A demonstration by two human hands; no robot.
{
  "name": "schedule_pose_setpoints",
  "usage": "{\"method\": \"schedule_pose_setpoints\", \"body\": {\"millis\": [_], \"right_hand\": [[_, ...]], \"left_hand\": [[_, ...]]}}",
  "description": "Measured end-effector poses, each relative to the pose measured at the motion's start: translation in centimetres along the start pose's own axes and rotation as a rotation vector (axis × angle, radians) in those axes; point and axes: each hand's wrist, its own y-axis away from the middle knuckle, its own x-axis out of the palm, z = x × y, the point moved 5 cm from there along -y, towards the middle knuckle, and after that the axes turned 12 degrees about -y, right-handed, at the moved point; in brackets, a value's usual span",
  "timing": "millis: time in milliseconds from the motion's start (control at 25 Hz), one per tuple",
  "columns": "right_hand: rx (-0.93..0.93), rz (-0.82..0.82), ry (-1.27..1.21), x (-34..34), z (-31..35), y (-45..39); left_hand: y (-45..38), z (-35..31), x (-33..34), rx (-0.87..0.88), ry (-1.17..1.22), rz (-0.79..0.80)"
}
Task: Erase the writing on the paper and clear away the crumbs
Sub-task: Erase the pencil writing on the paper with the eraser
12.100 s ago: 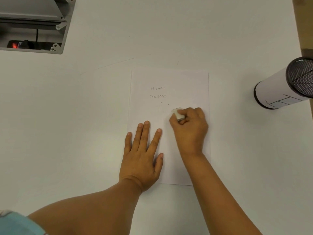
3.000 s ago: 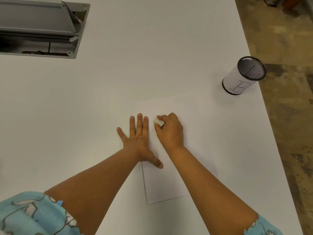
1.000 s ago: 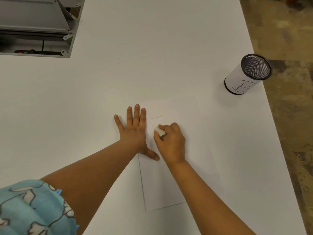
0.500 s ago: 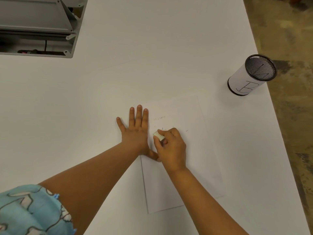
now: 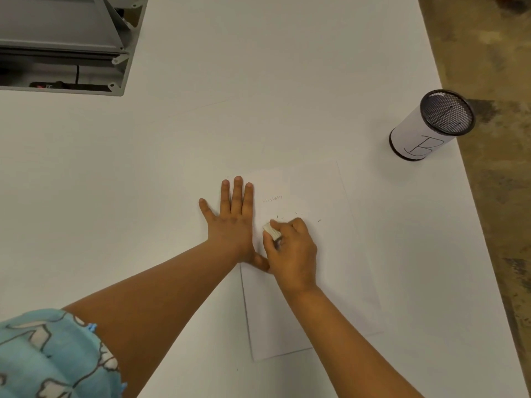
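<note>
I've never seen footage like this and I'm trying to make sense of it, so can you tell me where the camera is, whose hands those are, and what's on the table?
There is no machine here. The one picture comes from a wide-angle camera worn on a person's head, looking forward and down at their own two bare hands.

The left hand lies flat, fingers spread, pressing on the left edge of a sheet of paper on a white table. The right hand is closed around a small white eraser held against the sheet. One faint pencilled word is visible just above it, with small dark specks nearby, probably crumbs or leftover strokes.

At the right table edge stands a mesh cup wrapped in paper marked B. At top left is a grey hatch set into the table.
</note>
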Motion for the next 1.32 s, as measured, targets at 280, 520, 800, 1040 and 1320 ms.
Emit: {"method": "schedule_pose_setpoints", "body": {"millis": [280,520,800,1040,1320], "right_hand": [[0.04,0.016,0.017,0.8,0.8,-2.4],[-0.021,0.063,-0.003,1.2,1.1,-2.0],[0.05,-0.015,0.045,1.0,0.6,-2.0],[0.04,0.011,0.029,1.6,1.6,-5.6],[0.048,0.023,-0.042,0.0,0.5,1.2]], "left_hand": [[0.0,-0.1,-0.2,0.0,-0.039,0.026],[0.0,-0.1,-0.2,0.0,-0.037,0.015],[0.2,0.1,-0.3,-0.006,-0.02,0.019],[0.2,0.1,-0.3,0.04,-0.021,0.052],[0.0,0.0,0.0,0.005,0.004,0.028]]}}
